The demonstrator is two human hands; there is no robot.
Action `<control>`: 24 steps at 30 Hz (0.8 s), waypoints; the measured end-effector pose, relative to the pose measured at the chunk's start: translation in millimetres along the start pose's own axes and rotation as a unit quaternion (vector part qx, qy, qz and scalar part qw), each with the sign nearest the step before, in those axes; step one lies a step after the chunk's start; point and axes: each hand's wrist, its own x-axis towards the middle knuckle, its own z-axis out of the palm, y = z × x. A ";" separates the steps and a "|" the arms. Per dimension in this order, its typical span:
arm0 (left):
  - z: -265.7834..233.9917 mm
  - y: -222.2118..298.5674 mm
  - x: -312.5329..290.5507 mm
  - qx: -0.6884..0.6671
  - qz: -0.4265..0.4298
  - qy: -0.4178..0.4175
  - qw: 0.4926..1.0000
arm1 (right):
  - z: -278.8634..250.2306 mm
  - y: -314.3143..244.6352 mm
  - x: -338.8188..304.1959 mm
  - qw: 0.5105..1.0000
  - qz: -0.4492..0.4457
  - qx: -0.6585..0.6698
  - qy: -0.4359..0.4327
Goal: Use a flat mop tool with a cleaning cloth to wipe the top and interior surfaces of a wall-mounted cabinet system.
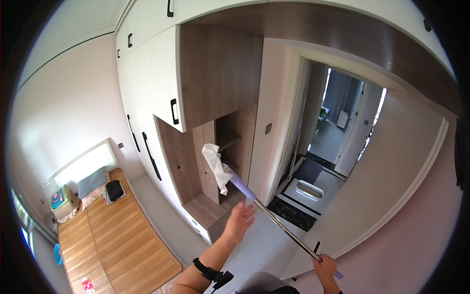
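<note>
A long mop (276,220) with a metal pole and a pale purple sleeve is held slantwise in front of me. Over its raised far end hangs a crumpled white cloth (214,161), in front of the open wooden shelves. My right hand (325,268) is wrapped round the pole near its lower end, where a purple grip sticks out below the fist. Just left of the pole, my left hand (239,223) is open, fingers spread, holding nothing. A black strap (209,272) circles my left forearm.
Tall white cabinets (147,93) with black handles flank a brown wood niche (220,73). On the right, a white door (391,161) stands open beside a doorway with a dark threshold (293,213). A bed with a slatted mat (115,230) and pillows (93,181) lies at left.
</note>
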 end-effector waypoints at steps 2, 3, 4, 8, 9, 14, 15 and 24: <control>8.9 -15.0 -0.9 0.196 0.081 -0.043 0.976 | 5.7 -9.8 7.5 1.000 -0.005 -0.003 -0.004; 18.8 -17.3 -3.4 0.198 0.084 -0.038 0.976 | 7.8 -12.6 9.7 1.000 -0.024 0.008 -0.003; 34.3 -15.2 -8.7 0.189 0.094 -0.036 0.977 | 9.8 -14.4 13.8 0.999 -0.045 0.021 -0.002; 55.6 -1.4 -4.0 0.217 0.144 0.010 0.965 | 18.5 -7.5 25.5 0.974 -0.198 0.103 0.042; 55.6 4.8 -2.0 0.238 0.142 0.008 0.961 | 16.9 -6.6 24.5 0.973 -0.201 0.109 0.038; 68.4 26.9 -3.7 0.267 0.169 -0.031 0.948 | 19.3 9.1 15.0 0.922 -0.091 0.170 -0.336; 71.7 28.6 -4.8 0.268 0.173 -0.028 0.947 | 21.2 11.4 15.3 0.895 -0.035 0.221 -0.386; 26.2 46.0 -30.9 0.435 0.247 -0.134 0.855 | 73.9 -15.3 43.6 0.877 -0.046 0.362 -0.313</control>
